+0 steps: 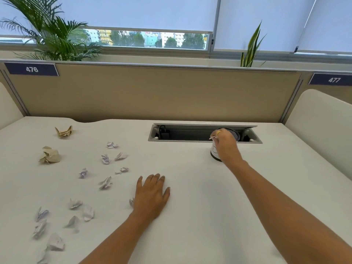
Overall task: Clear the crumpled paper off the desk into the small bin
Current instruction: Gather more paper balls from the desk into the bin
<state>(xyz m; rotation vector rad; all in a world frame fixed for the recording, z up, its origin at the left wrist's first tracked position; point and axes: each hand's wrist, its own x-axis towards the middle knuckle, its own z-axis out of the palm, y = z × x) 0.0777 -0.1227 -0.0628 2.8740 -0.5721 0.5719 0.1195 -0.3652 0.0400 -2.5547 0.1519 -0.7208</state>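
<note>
Right hand (224, 143) hovers over the bin (215, 151) at the table's (190, 206) far side, fingers pinching what seems a small paper scrap. Left hand (152, 195) lies flat, fingers spread, empty. Crumpled papers (106, 159) litter the table's left half.

Two bare forearms, no sleeves, gold ring on right hand (225, 144) finger

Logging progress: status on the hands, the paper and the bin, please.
Right hand over small bin, pinching a scrap. Left hand flat on desk. Many crumpled papers remain, left side. Nothing blocking.
</note>
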